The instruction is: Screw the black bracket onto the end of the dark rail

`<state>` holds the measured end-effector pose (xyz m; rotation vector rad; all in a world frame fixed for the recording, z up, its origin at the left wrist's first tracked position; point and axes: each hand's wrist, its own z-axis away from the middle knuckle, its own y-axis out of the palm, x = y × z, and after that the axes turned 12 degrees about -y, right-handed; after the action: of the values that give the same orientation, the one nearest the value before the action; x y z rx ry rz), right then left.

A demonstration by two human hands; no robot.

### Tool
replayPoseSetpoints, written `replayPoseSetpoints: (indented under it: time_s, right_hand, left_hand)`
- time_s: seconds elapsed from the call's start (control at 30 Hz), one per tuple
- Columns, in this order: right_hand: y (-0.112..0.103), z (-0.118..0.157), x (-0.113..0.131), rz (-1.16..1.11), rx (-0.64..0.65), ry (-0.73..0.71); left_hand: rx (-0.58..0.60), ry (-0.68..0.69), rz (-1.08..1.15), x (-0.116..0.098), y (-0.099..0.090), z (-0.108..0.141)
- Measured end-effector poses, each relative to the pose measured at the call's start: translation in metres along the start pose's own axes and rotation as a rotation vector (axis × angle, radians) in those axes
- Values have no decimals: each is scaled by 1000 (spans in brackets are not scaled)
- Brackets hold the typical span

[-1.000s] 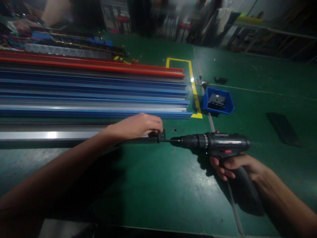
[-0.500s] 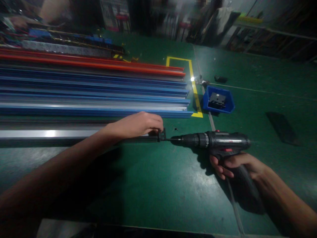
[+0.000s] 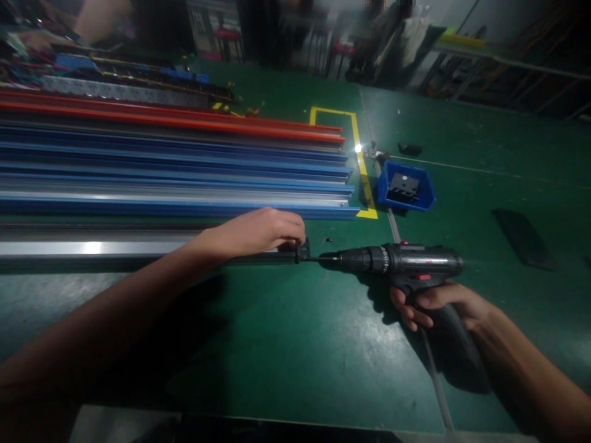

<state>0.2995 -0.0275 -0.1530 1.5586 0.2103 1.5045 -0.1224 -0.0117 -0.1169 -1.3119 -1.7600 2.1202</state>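
Observation:
My right hand (image 3: 434, 304) is wrapped round the handle of a black cordless drill (image 3: 406, 259) with red accents, lying level and pointing left. Its thin bit reaches a small black end bracket (image 3: 302, 250) at the tip of a dark metal profile with a silver strip (image 3: 92, 248). The fingers of my left hand (image 3: 263, 232) are closed on that bracket from above, holding it at the profile's end. Where exactly the bit meets the bracket is too small to make out. A small dark screw-like piece (image 3: 329, 240) lies just beyond the bit.
Blue profiles (image 3: 184, 166) and a red profile (image 3: 184, 120) lie parallel behind. A blue bin (image 3: 429, 200) holds black plates. A dark flat object (image 3: 524, 239) lies on the green floor at right. Another person's arm (image 3: 99, 24) shows at upper left, near wires and parts.
The drill and my right hand have shifted very slightly left in the view. Both hands keep the same hold.

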Motion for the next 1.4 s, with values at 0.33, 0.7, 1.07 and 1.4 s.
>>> replayPoseSetpoints:
  time_s: [0.33, 0.7, 1.07, 1.4]
  right_hand:
    - [3, -1, 0, 11, -24, -3]
    - [3, 0, 0, 30, -11, -20]
    - [3, -1, 0, 41, -23, 3]
    - [2, 0, 1, 50, -53, 20]
  left_hand:
    - [8, -5, -24, 2, 1, 1]
    - [19, -26, -19, -4, -2, 0]
    - [40, -41, -15, -8, -5, 1]
    - [29, -34, -7, -7, -5, 0]
